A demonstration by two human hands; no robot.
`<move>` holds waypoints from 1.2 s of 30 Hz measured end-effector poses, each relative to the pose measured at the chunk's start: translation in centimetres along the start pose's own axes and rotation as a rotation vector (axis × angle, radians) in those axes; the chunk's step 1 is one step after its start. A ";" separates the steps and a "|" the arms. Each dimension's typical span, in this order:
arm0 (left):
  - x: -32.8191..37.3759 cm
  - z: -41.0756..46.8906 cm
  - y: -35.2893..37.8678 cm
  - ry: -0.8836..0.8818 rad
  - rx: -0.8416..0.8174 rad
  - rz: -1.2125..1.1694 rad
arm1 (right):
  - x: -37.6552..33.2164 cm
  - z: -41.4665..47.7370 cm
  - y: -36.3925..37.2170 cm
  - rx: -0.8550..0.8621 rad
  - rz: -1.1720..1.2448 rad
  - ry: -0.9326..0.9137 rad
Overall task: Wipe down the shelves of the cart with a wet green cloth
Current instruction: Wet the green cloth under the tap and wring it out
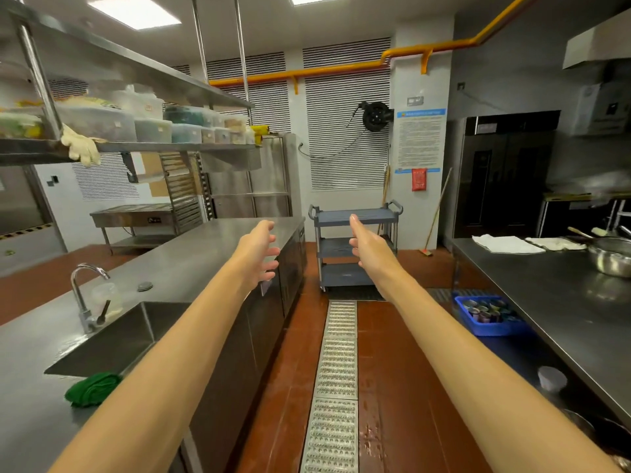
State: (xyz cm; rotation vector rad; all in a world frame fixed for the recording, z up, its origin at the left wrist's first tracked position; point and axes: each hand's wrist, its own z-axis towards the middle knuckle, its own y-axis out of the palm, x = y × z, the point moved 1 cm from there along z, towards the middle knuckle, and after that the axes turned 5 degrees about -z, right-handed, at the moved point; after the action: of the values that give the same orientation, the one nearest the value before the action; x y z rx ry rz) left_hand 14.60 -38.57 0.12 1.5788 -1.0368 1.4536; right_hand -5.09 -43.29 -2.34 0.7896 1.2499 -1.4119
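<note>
Green cloth (93, 389): bunched in a heap on the left table (205, 247), at the near corner of the sink (112, 339), just beside the left forearm and apart from both hands.
Tap (83, 295): curved, chrome, upright at the far left edge of the sink.
Left table: steel, running away toward the far wall.
Left hand (259, 254): stretched forward in the air above the far end of the left table, fingers spread and relaxed, released, holding nothing.
Floor drain (336, 370): metal grating down the middle of the red floor, between the two tables.
Cart (372, 216): grey, three shelves, at the far end of the aisle by the wall, well apart from the cloth.
Right hand (367, 244): stretched forward in the air, seen in front of the cart, fingers straight, thumb up, released, holding nothing.
Blue crate (485, 319): on the floor beside the right table (546, 285), filled with small round containers.
Right table: steel, carrying white towels (505, 243) and a metal bowl (611, 259) near its far end.
</note>
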 end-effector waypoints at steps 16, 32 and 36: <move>3.0 18.9 12.7 0.045 -0.045 -0.014 | 5.3 21.2 -5.8 -0.045 -0.009 0.018; 2.9 33.5 8.7 0.043 0.070 -0.003 | 6.9 34.4 3.3 -0.090 0.049 -0.025; 3.7 37.3 4.1 0.063 0.113 -0.002 | 6.4 37.7 8.7 -0.143 0.074 -0.029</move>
State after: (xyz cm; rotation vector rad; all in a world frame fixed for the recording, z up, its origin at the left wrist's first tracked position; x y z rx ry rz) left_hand 25.79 -74.55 0.66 1.6016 -0.9310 1.5751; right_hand 7.64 -80.35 -1.66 0.7083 1.2715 -1.2558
